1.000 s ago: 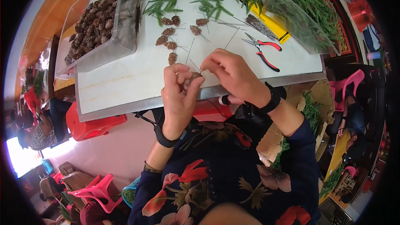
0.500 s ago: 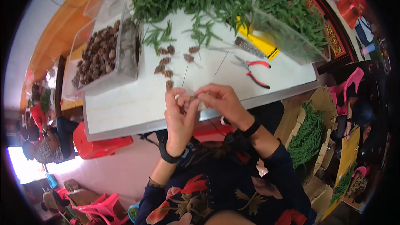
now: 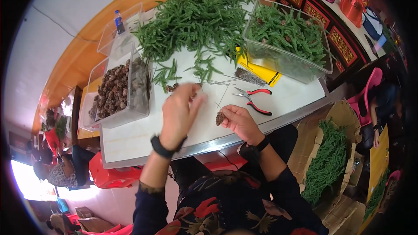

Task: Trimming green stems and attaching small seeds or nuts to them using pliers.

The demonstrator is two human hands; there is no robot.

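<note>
My right hand (image 3: pixel 242 124) pinches a brown pine cone (image 3: pixel 220 119) between thumb and fingers, just above the near part of the white table. A thin wire (image 3: pixel 224 95) shows close above that cone. My left hand (image 3: pixel 177 112) is over the table, its thumb apart from its slightly blurred fingers. It reaches over a few loose pine cones (image 3: pixel 172 87) and hides part of them. To the right of my right hand lie red-handled pliers (image 3: pixel 252 99), their jaws toward the left.
A clear bin (image 3: pixel 117 119) of pine cones stands at left. Green sprigs (image 3: pixel 196 21) are heaped at the back; another clear bin (image 3: pixel 300 67) holds more. A yellow packet (image 3: pixel 261 72) lies beside loose wires. A cardboard box (image 3: pixel 300 152) with greenery stands right, below the table. Other people sit farther off.
My hands were together near the table's front edge. Now they are apart: the left has moved forward to the loose cones, the right holds a pine cone. The view has shifted.
</note>
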